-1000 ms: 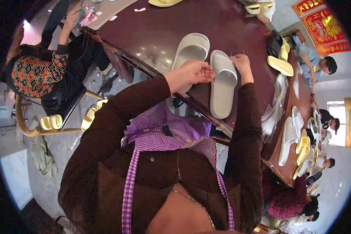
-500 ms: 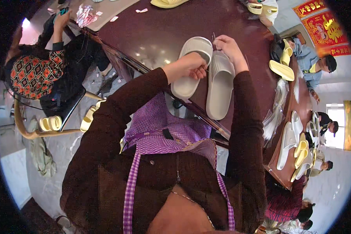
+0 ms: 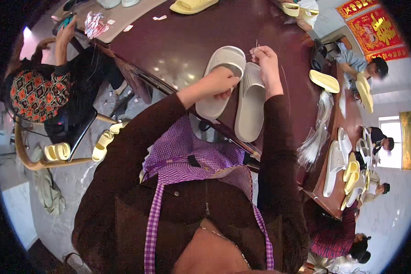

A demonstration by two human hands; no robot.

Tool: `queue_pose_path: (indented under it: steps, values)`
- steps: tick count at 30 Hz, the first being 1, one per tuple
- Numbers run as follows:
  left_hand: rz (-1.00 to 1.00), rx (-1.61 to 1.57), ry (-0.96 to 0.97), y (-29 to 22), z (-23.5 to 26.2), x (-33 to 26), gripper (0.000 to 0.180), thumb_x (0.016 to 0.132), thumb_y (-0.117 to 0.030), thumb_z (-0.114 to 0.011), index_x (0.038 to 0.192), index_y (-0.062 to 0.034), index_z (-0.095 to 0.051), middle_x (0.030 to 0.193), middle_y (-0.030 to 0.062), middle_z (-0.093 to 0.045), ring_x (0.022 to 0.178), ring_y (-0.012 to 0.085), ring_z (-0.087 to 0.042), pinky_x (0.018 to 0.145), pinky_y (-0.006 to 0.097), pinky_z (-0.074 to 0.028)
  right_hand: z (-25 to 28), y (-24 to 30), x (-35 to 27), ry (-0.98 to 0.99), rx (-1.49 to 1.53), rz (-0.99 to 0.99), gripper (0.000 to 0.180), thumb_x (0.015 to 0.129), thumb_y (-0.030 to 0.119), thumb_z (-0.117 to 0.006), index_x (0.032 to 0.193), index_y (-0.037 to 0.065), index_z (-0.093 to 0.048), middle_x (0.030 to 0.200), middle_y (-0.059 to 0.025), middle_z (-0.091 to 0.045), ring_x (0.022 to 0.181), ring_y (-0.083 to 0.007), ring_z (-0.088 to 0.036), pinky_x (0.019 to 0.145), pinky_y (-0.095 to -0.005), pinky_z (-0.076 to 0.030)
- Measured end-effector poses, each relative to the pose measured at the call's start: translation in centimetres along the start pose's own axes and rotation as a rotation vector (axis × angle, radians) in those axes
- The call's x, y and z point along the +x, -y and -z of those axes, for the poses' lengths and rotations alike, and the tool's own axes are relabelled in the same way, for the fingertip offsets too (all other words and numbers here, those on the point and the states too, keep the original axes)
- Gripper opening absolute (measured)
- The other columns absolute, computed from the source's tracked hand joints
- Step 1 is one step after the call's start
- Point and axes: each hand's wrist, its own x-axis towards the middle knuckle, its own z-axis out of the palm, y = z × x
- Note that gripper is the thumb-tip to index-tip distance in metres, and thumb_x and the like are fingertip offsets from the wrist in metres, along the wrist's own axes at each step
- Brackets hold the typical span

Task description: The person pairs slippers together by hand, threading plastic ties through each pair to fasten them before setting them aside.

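Observation:
A pair of pale grey slippers, the left slipper (image 3: pixel 211 107) and the right slipper (image 3: pixel 250 112), lies side by side at the near edge of the table, toes pointing away. My left hand (image 3: pixel 218 83) reaches over the left one with curled fingers at the foot opening of its strap; the fingertips are partly hidden. Just past the right slipper's toe, my right hand (image 3: pixel 266 59) pinches a thin pale strand (image 3: pixel 256 43) that stands up above the fingertips. Both slippers rest without visible tilt.
On the dark red table (image 3: pixel 160 50) are a yellow slipper (image 3: pixel 194 5), another yellow slipper (image 3: pixel 324 81) and a bundle of clear strands (image 3: pixel 322 123). Several slippers sit farther right. A seated person (image 3: pixel 41 93) is at left; another person (image 3: pixel 358 68) holds a slipper.
My right hand has drawn slightly back from the slipper's toe, still pinching the strand. My left hand stays at the left slipper. The person at right has lifted a yellow slipper.

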Motion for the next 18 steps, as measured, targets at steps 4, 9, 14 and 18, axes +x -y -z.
queue_pose_path:
  steps: [4, 9, 14, 18]
  values:
    - [-0.657, 0.285, -0.291, -2.9, 0.6, 1.7, 0.023, 0.081, -0.020, -0.053, 0.079, 0.0013, -0.060, 0.065, 0.0087, -0.060, 0.055, 0.0149, -0.059, 0.049, 0.028, -0.047, 0.0, -0.6, -1.4, -0.026, -0.052, 0.151, 0.003, 0.080, 0.002, -0.056, 0.077, 0.001, -0.057, 0.069, -0.0008, -0.056, 0.061, -0.0070, -0.049, 0.054, -0.0213, -0.040]
    - [-0.723, 0.338, -0.517, -2.9, 0.9, 9.2, 0.026, 0.077, -0.018, -0.057, 0.091, 0.0037, -0.063, 0.072, 0.0100, -0.062, 0.063, 0.0151, -0.058, 0.057, 0.029, -0.047, -0.8, -0.8, -1.9, -0.042, -0.063, 0.242, 0.005, 0.084, 0.003, -0.053, 0.080, 0.001, -0.056, 0.070, -0.0007, -0.056, 0.062, -0.0074, -0.048, 0.056, -0.0214, -0.040]
    - [-0.455, 0.290, -0.401, -0.7, 0.5, 12.5, 0.028, 0.075, -0.015, -0.060, 0.094, 0.0047, -0.063, 0.075, 0.0112, -0.063, 0.064, 0.0160, -0.058, 0.057, 0.031, -0.046, -0.3, -2.0, -1.7, -0.111, -0.033, 0.262, 0.005, 0.086, 0.003, -0.052, 0.084, 0.001, -0.056, 0.073, -0.0016, -0.058, 0.064, -0.0077, -0.050, 0.058, -0.0210, -0.041]
    - [-0.452, 0.165, -0.422, -0.3, -0.3, 11.2, 0.025, 0.074, -0.015, -0.061, 0.090, 0.0048, -0.063, 0.073, 0.0094, -0.062, 0.061, 0.0146, -0.056, 0.054, 0.029, -0.044, 0.1, -2.5, -1.8, -0.175, 0.014, 0.309, 0.004, 0.086, 0.003, -0.052, 0.085, 0.001, -0.056, 0.075, -0.0020, -0.059, 0.067, -0.0075, -0.052, 0.059, -0.0207, -0.042]
